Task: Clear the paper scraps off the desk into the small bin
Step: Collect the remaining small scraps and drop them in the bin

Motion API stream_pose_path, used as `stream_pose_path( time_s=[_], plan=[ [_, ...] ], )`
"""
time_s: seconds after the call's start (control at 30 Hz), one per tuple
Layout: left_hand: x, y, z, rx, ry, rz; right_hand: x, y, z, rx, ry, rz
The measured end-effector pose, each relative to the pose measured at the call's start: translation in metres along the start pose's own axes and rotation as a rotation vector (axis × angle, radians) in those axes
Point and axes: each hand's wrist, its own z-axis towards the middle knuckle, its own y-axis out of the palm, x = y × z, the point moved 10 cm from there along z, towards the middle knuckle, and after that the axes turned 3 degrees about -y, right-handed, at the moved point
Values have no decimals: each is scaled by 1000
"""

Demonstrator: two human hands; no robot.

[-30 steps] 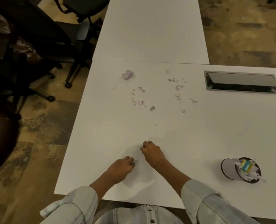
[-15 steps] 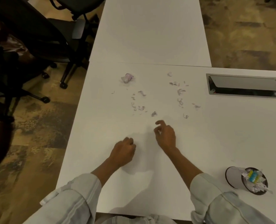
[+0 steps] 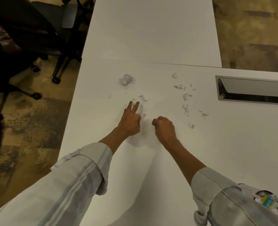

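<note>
Left hand (image 3: 130,120): 2 fingers (image 3: 135,106) straight, paper scraps (image 3: 142,98) just beyond tips. Right hand (image 3: 165,128): fist, contents can't tell.

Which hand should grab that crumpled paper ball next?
Probably the left hand. Its two straight fingers already point toward the crumpled paper ball, on its own side. The right hand is curled, nearer the bits on the right.

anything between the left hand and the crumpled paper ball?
Head view: a few small paper scraps lie just beyond the left hand; past them, bare desk up to the crumpled paper ball.
</note>
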Motion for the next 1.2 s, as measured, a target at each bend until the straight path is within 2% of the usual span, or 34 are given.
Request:
stream_pose_path(
  time_s=[0.1,0.23,0.4,0.53,0.63,0.7,0.8,0.93,1.0,1.1,1.2],
  plan=[
    [1,22,11,-133,-15,28,-3,2,5,-62,-57,-43],
    [8,20,13,-76,-6,24,-10,1,12,-135,-121,-133],
    [18,8,16,-43,74,2,-2,-2,23,-129,-27,-64],
    [23,8,14,-79,129,46,-2,3,27,-161,-20,-115],
    [33,16,11,-70,243,233,-7,7,19,-142,-34,-145],
    [40,18,3,-82,302,277,-7,10,11,-139,-33,-154],
    [47,12,-13,-80,354,312,7,9,-1,-104,77,-40],
    [36,9,-22,8,233,129,39,-7,-39,38,341,385],
    [9,8,-29,64,-13,-156,47,-14,-66,74,404,565],
    [-15,-11,-53,267,-317,-547,63,-22,-111,97,518,785],
    [6,-12,-66,260,-381,-690,81,-28,-156,126,651,1011]
  ],
)
